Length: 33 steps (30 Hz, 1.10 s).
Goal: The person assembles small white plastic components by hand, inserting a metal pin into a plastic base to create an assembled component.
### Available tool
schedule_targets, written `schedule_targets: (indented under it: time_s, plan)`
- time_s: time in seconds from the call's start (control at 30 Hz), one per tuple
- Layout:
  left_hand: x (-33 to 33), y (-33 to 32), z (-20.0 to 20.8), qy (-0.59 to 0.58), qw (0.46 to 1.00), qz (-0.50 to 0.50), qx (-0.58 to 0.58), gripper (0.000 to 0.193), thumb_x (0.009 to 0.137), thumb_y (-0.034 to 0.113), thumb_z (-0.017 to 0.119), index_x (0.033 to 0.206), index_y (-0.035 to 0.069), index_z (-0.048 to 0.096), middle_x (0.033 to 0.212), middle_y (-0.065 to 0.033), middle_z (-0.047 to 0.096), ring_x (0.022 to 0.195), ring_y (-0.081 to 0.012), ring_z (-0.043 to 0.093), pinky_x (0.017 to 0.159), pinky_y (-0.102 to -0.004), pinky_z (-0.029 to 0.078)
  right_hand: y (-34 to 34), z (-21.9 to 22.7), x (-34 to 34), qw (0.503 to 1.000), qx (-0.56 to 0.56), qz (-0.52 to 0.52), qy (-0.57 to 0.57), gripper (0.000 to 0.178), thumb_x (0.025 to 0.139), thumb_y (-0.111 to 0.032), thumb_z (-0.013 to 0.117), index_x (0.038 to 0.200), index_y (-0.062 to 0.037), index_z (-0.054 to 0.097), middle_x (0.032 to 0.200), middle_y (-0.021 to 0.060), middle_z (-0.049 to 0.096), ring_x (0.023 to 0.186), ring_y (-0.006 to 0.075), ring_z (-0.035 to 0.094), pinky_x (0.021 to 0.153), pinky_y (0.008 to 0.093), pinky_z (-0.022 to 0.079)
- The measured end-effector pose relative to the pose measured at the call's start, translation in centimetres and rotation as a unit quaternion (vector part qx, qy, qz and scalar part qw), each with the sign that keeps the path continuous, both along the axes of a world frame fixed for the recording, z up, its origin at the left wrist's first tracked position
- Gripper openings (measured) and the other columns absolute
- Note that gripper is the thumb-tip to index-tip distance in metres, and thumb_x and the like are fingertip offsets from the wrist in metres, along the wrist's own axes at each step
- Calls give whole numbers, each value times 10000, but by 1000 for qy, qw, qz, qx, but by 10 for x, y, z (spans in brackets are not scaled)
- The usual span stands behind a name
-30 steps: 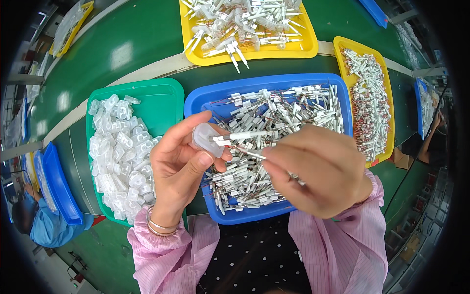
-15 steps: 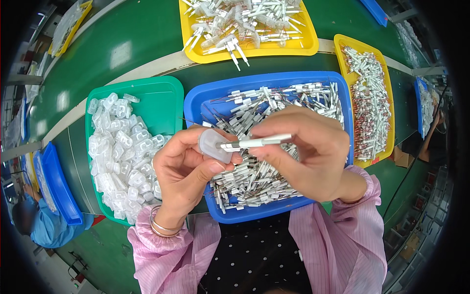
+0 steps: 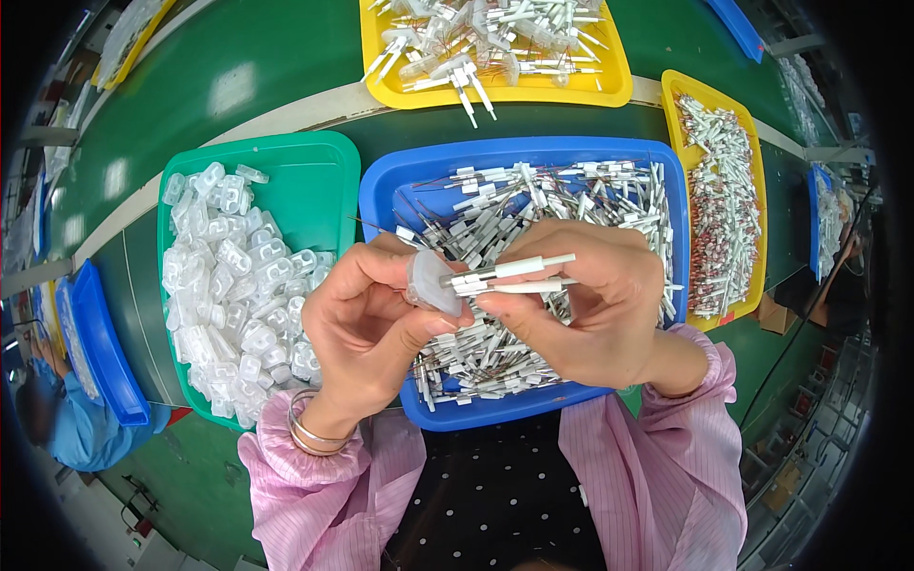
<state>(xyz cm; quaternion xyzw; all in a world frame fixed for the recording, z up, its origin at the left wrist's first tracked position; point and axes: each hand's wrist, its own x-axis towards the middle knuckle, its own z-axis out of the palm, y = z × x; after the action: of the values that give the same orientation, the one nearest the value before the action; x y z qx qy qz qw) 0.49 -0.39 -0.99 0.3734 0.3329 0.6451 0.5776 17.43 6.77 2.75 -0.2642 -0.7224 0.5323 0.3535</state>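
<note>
Above the near part of a blue tray [image 3: 386, 186], my left hand [image 3: 357, 319] pinches a translucent plastic cap [image 3: 430, 283] between thumb and fingers. Two thin white rods with metallic sections stick out of the cap's right face, side by side. My right hand [image 3: 605, 295] has its thumb and forefinger closed on the lower rod, while the upper white rod [image 3: 524, 267] runs in front of its fingers. How deep the rods sit in the cap is hidden. Under both hands, many similar white rods with thin wires [image 3: 495, 360] fill the blue tray.
A green tray [image 3: 309, 157] on the left holds a heap of translucent caps [image 3: 224, 285]. At the back, a yellow tray [image 3: 609, 81] carries caps with rods fitted. Another yellow tray [image 3: 757, 190] at right holds more rods. A person in blue [image 3: 86, 428] is at far left.
A second white rod now shows beside the first at the cap, with my right fingers closer to the cap. The cap has turned more edge-on. The view has shifted slightly.
</note>
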Motion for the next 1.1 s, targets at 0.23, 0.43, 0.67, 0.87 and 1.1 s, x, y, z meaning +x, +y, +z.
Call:
schedule_targets:
  time_s: [0.23, 0.43, 0.67, 0.87, 1.1]
  plan:
    - [-1, -1, -5, 41, 999, 7, 23, 311, 756, -104, 628, 1036, -67, 501, 990, -163, 542, 879, -210, 606, 760, -307, 538, -3, -7, -2, 1000, 3, -6, -22, 114, 694, 90, 682, 761, 44, 602, 732, 142, 631, 632, 148, 617, 533, 233, 467]
    - [-6, 6, 3, 37, 998, -27, 32, 419, 765, -81, 630, 1146, -52, 457, 1077, -158, 556, 956, -200, 588, 768, -300, 520, 9, -4, 0, 999, -30, 35, 17, 73, 737, 35, 669, 796, 6, 635, 678, 41, 628, 535, 33, 520, 465, 185, 387]
    - [-90, 31, -3, 781, 553, 290, -15, 424, 768, -4, 587, 1181, 0, 490, 993, -168, 561, 896, -297, 546, 773, -365, 463, 121, 34, 16, 963, 82, -172, -189, 130, 779, -99, 665, 857, 4, 646, 738, 33, 616, 623, 63, 551, 540, 225, 419]
    - [-117, 32, -22, 867, 429, 249, -54, 377, 708, -67, 535, 1077, 5, 557, 884, -171, 567, 865, -308, 522, 732, -393, 451, 245, 28, 13, 960, 22, -221, -168, 140, 793, -119, 610, 760, 17, 610, 656, 93, 603, 547, 143, 561, 504, 278, 443]
    - [-111, 35, -20, 812, 486, 321, -49, 210, 750, -24, 553, 954, 14, 584, 853, -157, 584, 802, -333, 550, 695, -400, 452, 241, 40, 4, 960, -8, -263, -99, 180, 782, -96, 592, 844, 73, 595, 642, 115, 610, 540, 171, 581, 493, 283, 462]
